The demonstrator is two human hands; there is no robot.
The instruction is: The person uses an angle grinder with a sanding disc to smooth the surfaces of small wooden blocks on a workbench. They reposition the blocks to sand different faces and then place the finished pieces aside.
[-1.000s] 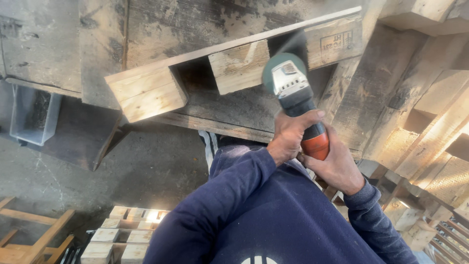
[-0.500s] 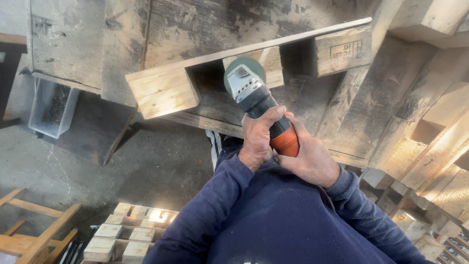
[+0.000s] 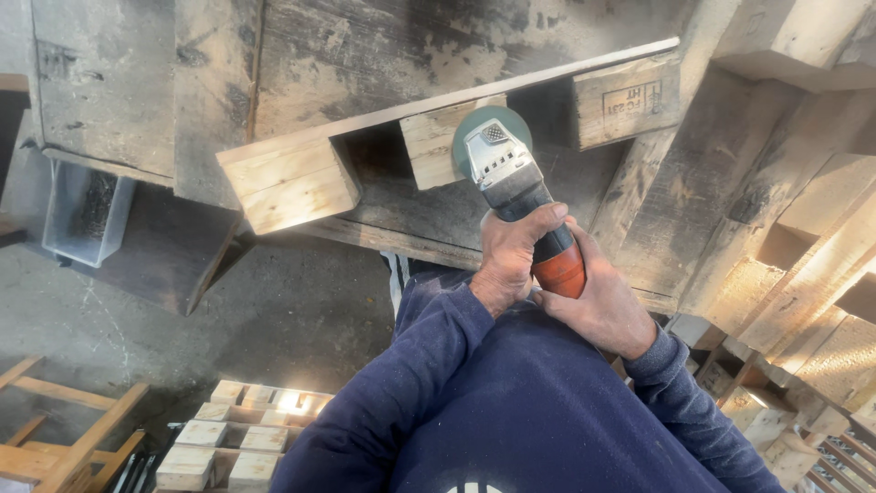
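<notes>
Both my hands grip an angle grinder with a green guard, grey head and orange rear. My left hand wraps the dark body just behind the head. My right hand holds the orange rear end from the right. The grinder's disc sits against the middle wooden block of a pallet that stands on edge in front of me. A pale corner block is to the left, a stamped block to the right. My dark blue sleeves fill the lower frame.
More pallets and timber are stacked at the right. A clear plastic box stands at the left by the concrete floor. A small pallet of blocks and a wooden frame lie below left.
The grinder has moved left along the pallet's edge, from near the right stamped block to the middle block. Both hands kept their grip.
</notes>
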